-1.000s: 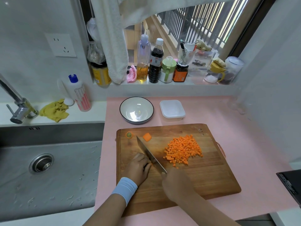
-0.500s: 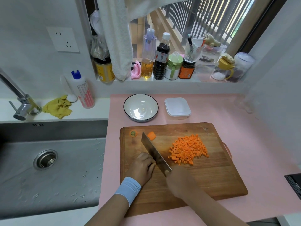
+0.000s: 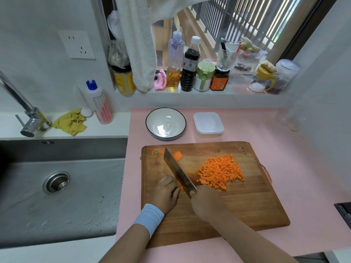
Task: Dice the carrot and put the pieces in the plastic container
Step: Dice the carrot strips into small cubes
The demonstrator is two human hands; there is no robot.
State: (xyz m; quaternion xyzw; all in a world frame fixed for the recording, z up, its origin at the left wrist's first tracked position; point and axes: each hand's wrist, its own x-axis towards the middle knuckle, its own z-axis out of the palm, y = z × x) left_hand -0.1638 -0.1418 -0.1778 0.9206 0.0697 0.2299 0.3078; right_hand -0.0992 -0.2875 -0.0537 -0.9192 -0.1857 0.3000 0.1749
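Left hand (image 3: 167,190) is curling over an orange carrot piece (image 3: 181,186), mostly hidden, knuckles against the broad steel cleaver (image 3: 177,171). Right hand (image 3: 204,201) is clamping the cleaver's handle, just beside the left. The blade is running diagonally, far-left to near-right. The heap of orange carrot dice (image 3: 221,172) is lying right of the blade. The square translucent plastic container (image 3: 208,124) is sitting beyond the wooden cutting board (image 3: 247,205), probably nearer the right hand.

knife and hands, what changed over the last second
The knife, gripped by the right hand, edged slightly toward the far edge of the cutting board, mid-chop. The left hand still holds the carrot piece by the blade. Nothing was taken up or let go; the diced pile and plastic container stayed put.
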